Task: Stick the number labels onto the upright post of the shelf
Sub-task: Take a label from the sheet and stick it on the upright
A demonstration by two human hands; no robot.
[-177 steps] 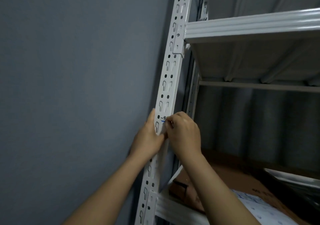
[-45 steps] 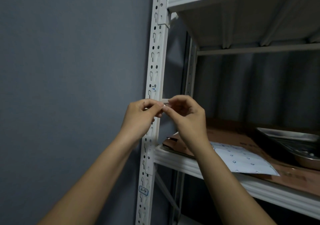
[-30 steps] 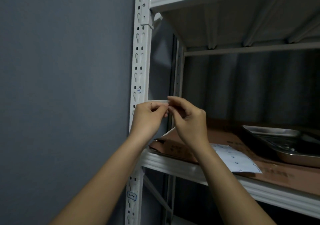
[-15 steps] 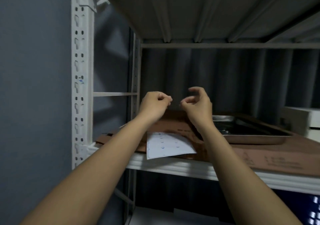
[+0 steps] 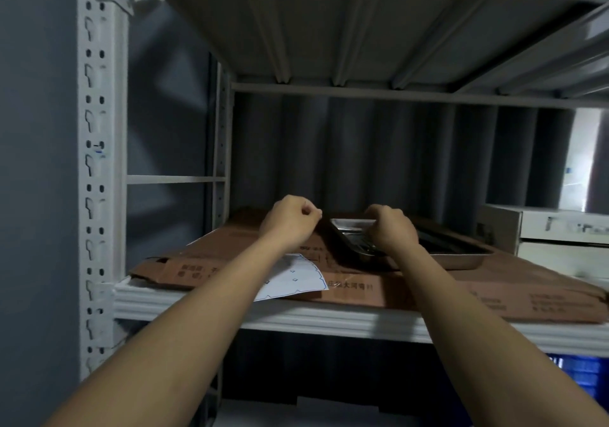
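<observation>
The label sheet [image 5: 291, 280] lay on the cardboard [image 5: 428, 290] under the left hand [image 5: 290, 220] — both hands, right [image 5: 392, 230] too, curled, whether pinching anything unclear.

The left forearm covers part of the white label sheet [image 5: 296, 280]. The small label [image 5: 98, 149] on the white perforated upright post [image 5: 99, 196] is too blurred to read. The right hand [image 5: 392, 230] hides part of the shallow steel tray [image 5: 454, 255]; its fingertips are unseen.

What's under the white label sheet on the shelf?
The label sheet lies on flattened brown cardboard, its front edge over the shelf lip. The left forearm covers the sheet's left part.
</observation>
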